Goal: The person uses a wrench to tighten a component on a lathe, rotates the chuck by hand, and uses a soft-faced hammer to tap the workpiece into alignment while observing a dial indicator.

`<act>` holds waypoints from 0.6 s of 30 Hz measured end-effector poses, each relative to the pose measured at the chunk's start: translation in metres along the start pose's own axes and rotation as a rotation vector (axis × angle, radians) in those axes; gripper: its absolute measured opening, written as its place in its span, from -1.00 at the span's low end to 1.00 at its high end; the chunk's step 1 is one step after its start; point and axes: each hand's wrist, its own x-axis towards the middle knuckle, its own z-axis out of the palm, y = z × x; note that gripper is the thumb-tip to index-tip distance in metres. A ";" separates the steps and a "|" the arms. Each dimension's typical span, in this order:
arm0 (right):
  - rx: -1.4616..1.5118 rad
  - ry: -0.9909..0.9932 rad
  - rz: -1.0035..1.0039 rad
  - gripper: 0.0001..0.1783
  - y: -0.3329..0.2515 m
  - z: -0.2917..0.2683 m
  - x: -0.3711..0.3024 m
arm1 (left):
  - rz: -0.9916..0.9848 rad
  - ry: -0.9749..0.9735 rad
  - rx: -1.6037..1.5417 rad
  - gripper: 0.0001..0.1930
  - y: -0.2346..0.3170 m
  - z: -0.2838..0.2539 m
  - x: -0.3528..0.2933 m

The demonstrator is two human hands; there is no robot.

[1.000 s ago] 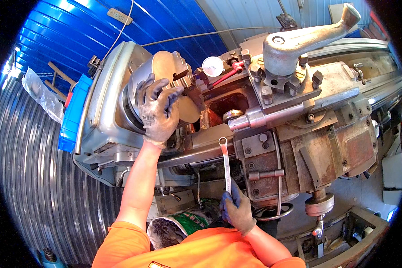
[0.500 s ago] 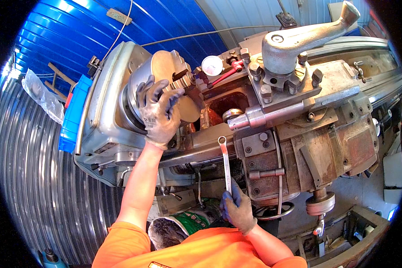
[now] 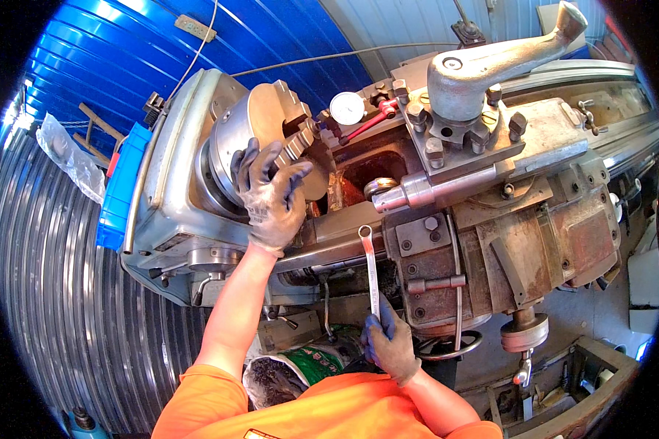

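Observation:
My gloved left hand (image 3: 271,201) lies against the front of the lathe chuck (image 3: 234,135), its fingers spread over the rim and face. Just above those fingers a stepped chuck jaw (image 3: 299,139) stands out from the face. In my gloved right hand (image 3: 392,344) is a ring wrench (image 3: 371,274), held upright by its lower end with the ring uppermost. Right of the chuck a dial gauge (image 3: 346,108) sits on a red arm (image 3: 370,129). A steel boring bar (image 3: 417,192) points toward the chuck from the tool post (image 3: 465,128).
A large clamping handle (image 3: 505,55) tops the tool post. Below the carriage (image 3: 490,256) is a handwheel (image 3: 450,346). A green and white sack (image 3: 307,366) stands close to my body. At the left hangs a blue plastic bin (image 3: 123,186) beside the headstock (image 3: 168,197).
My left hand has slid slightly right and down along the chuck. The chuck has turned a little, its jaws now at a different angle. The wrench has barely moved.

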 end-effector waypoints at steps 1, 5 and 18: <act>-0.009 0.000 -0.012 -0.37 0.003 -0.001 0.001 | -0.002 -0.009 0.004 -0.69 0.002 -0.001 -0.001; -0.045 0.007 -0.067 -0.37 0.011 -0.002 0.002 | -0.015 -0.036 -0.002 -0.64 0.006 0.001 -0.009; -0.071 0.023 -0.042 -0.37 0.011 -0.001 0.003 | -0.020 -0.136 0.002 -0.61 0.017 0.013 -0.042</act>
